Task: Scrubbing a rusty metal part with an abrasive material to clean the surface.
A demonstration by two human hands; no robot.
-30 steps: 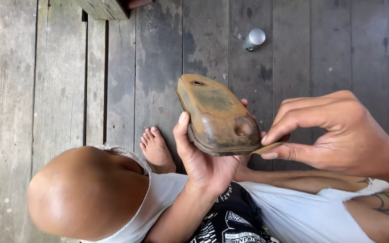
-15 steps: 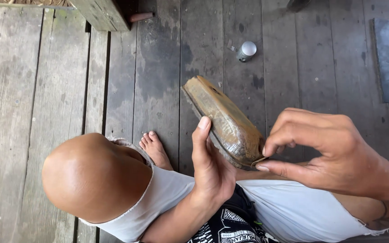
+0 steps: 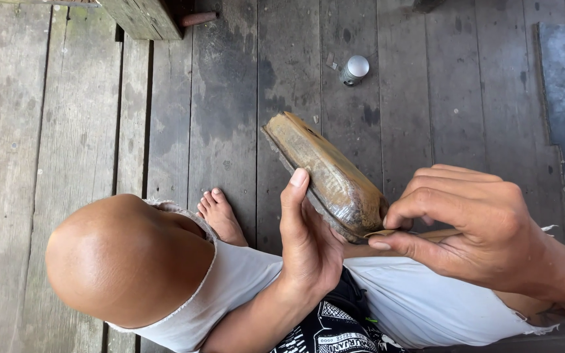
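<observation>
Above a dark plank floor, one brown husk, tilted, gripped from below by the left hand, thumb up along its side. Right hand curled nearly closed, thumb and forefinger pinching one thin strip at the husk's lower end. Beyond, well apart, one small metal lamp. Below, one bare knee, one bare foot.

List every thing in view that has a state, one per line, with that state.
brown pod-shaped husk: held off the floor, tilted, narrow end up and left.
left hand: closed round the husk's lower side, thumb up along it.
right hand: fingertips pinched at the husk's lower end on a thin strip.
small metal cap: lying on the plank floor, apart from both hands.
</observation>
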